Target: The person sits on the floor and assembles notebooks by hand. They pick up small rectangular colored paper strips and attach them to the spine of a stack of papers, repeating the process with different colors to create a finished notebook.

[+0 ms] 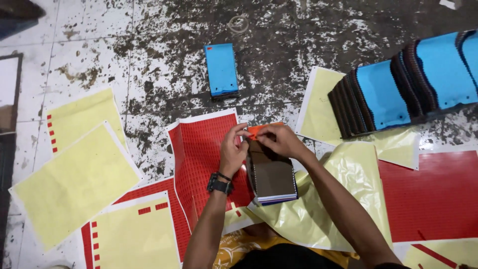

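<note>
Floor (164, 60): we see stained, speckled tile, bare only at upper centre and upper left; that is the open room for moving.
Yellow backing sheets (74, 179): they overlap at left and under our forearms; we judge a sliding elbow could drag or crease them.
Red sticker sheet (199, 154): it lies just left of the stack, its edge under the left wrist; a shift of that wrist could curl it.
Fanned swatch row (398, 84): blue and dark pieces lean at upper right, well apart from the hands; no risk from here.
Blue stack (221, 69): it sits alone above, clear of reach.
Dark swatch stack (271, 174): it rests between the hands, the pile edges slightly uneven; pressing near the top edge could skew it.
Left hand (233, 149): pinching the orange sticker at the stack's top edge.
Right hand (281, 140): fingers pinched on the same sticker from the other side.
Orange sticker (259, 130): small, at the top edge; we judge it could go on crooked or fold onto itself.
</note>
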